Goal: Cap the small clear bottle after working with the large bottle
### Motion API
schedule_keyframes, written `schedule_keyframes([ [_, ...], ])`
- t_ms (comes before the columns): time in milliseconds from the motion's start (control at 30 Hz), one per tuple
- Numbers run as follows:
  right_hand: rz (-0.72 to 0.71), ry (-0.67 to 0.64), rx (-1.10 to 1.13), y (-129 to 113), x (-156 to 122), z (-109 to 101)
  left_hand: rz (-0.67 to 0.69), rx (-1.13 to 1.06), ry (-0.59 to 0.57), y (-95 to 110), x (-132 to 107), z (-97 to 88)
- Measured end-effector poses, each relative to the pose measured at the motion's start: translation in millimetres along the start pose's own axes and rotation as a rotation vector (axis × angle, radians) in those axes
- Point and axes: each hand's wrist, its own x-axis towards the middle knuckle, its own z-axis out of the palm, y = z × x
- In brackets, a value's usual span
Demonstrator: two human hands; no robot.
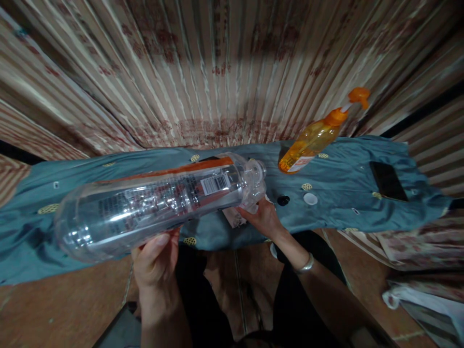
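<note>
A large clear plastic bottle point(155, 203) with a barcode label lies sideways in the air above a surface draped in teal cloth point(326, 208). My left hand point(155, 261) grips it from below near its wide end, fingers closed round it. My right hand point(263, 217) holds the bottle's other end, fingers curled under it. An orange pump bottle point(315, 140) of liquid stands on the cloth to the right. A white cap point(311, 198) and a small black cap point(283, 200) lie on the cloth beside my right hand.
A dark phone point(388, 181) lies on the cloth at the far right. A striped patterned curtain point(217, 72) hangs behind. A small printed paper point(235, 218) lies under the bottle. White bags point(427, 299) sit on the reddish floor at right.
</note>
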Motion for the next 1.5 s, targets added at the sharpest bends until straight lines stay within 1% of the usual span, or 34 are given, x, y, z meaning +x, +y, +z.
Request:
schedule_keyframes([
  [333, 0.021, 0.005, 0.001, 0.3, -0.8, 1.1, -0.015, 0.008, -0.009, -0.6, -0.6, 0.7],
  [633, 0.022, -0.012, 0.032, -3.7, 0.3, -2.4, -0.016, 0.002, -0.014, 0.0, -0.8, 1.8],
  [1033, 0.008, -0.035, 0.086, 3.2, -0.3, -1.9, -0.004, -0.028, -0.010, -1.8, 0.6, -0.8],
  [1333, 0.003, -0.008, 0.114, 5.9, -0.2, 0.6, -0.004, -0.036, -0.005, -1.3, -0.6, 2.5],
  [1500, -0.002, -0.005, 0.107, 3.4, -1.3, -1.0, -0.008, -0.041, 0.001, -3.4, -1.2, -1.2],
])
